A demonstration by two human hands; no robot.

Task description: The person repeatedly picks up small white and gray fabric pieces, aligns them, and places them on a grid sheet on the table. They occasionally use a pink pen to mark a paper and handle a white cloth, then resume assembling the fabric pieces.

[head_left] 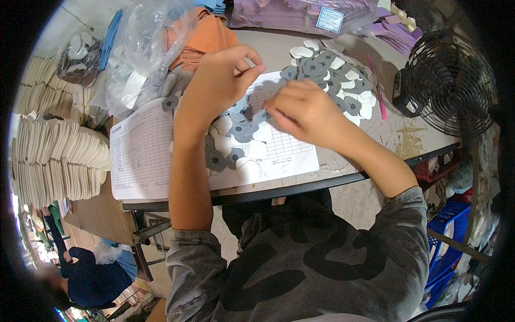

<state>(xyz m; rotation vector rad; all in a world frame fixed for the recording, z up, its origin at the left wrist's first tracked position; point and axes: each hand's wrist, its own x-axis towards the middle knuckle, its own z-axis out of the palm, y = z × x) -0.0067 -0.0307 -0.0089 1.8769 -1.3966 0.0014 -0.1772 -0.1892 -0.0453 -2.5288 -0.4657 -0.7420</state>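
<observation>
My left hand [224, 75] is raised over the papers, its fingers curled and the index tip close to the thumb. Anything between those tips is too small to make out. Lower and to the right, my right hand [303, 110] is closed, with a blurred small grey cut-out piece [259, 116] at its fingertips. Beneath both hands, grey and white cut-out pieces [216, 160] lie scattered on a printed grid sheet [292, 153]; the grey ones have a dark round mark with a slot. A larger heap of such pieces [316, 67] sits beyond my right hand.
Another grid sheet [140, 155] lies at the left. Stacked cream pieces [59, 161] stand beyond it. Orange sheets [209, 40], a clear plastic bag [142, 53] and bagged purple sheets [289, 13] line the back. A pink pen [382, 107] and black fan [450, 83] are at right.
</observation>
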